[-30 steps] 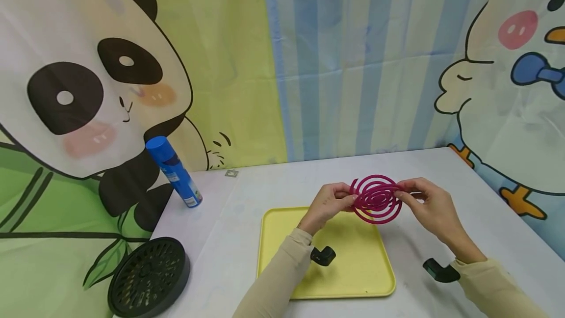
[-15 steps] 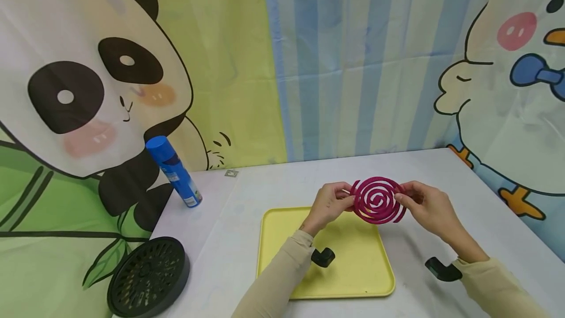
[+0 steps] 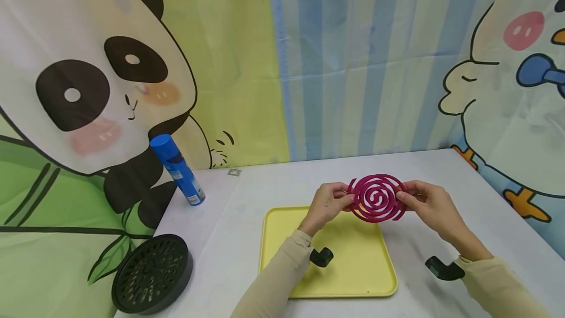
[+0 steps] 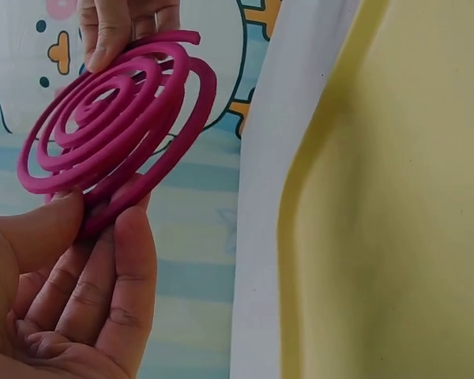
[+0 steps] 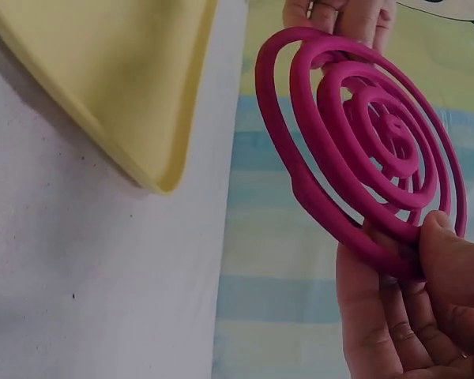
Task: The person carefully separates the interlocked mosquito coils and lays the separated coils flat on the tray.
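Magenta spiral coil right of centre, pinched at opposite edges by left hand and right hand. Left sleeve partly obscures yellow tray, lower centre. Blue spray can, left; black slotted container, lower left.

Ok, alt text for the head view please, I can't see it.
A person's left grip and right grip pinch a magenta spiral between them, above a white table with a yellow tray. At picture left are a blue can and a round black slotted object; cartoon-printed cloth hangs behind.
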`<state>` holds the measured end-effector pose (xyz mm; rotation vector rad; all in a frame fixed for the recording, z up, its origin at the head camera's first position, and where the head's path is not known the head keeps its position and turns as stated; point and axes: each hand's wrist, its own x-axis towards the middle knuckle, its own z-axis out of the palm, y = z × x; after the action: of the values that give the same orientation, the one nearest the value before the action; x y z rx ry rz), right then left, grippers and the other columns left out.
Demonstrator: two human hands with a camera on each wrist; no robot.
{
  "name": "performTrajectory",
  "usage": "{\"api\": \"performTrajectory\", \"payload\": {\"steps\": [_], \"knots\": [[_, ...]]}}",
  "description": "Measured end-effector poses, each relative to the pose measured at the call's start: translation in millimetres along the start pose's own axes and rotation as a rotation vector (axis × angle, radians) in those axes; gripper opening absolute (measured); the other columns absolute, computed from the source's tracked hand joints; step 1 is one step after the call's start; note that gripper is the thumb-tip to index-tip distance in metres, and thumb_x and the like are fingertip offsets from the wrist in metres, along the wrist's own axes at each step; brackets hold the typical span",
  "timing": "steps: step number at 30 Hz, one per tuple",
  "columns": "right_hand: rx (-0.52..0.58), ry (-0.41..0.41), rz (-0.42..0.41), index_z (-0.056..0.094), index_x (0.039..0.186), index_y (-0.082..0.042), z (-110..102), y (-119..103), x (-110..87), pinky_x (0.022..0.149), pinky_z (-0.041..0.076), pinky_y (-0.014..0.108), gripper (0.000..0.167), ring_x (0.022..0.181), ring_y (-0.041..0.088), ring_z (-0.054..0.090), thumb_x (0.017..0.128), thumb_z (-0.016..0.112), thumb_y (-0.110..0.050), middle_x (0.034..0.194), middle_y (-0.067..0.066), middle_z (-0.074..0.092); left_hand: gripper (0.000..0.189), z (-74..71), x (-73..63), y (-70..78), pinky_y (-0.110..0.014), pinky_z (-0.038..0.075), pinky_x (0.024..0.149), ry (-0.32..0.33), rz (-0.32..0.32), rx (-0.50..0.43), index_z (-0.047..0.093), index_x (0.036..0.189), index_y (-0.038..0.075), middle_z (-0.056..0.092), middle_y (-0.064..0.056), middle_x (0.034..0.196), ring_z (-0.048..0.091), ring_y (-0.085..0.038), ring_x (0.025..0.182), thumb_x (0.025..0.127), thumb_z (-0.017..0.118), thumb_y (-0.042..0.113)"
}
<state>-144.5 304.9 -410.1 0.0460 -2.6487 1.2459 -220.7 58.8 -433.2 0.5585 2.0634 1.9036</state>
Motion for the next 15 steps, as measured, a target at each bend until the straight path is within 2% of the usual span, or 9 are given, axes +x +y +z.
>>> {"api": "performTrajectory", "payload": {"steps": [7,15], "knots": [[0.097,0.015,0.036,0.059,0.126,0.007,2,0,1.2,0.072,0.062,0.023,0.039,0.082,0.010,0.074,0.101,0.063,-0.023,0.110,0.026,0.068,0.010,-11.3,-6.6,-5.8,-0.031,0.064,0.074,0.001,0.008,-0.028,0.073,0.099,0.001,0.078,-0.010,0.090,0.075,-0.015,0.079,0.095,0.071,0.010],[0.190,0.027,0.027,0.057,0.125,0.009,7,0,4.0,0.072,0.062,0.024,0.038,0.081,0.003,0.072,0.102,0.062,-0.020,0.110,0.026,0.066,0.014,-32.2,-14.4,-12.4,-0.034,0.064,0.076,0.010,0.009,-0.030,0.072,0.104,0.001,0.077,-0.012,0.092,0.075,-0.017,0.079,0.096,0.070,0.011]]}}
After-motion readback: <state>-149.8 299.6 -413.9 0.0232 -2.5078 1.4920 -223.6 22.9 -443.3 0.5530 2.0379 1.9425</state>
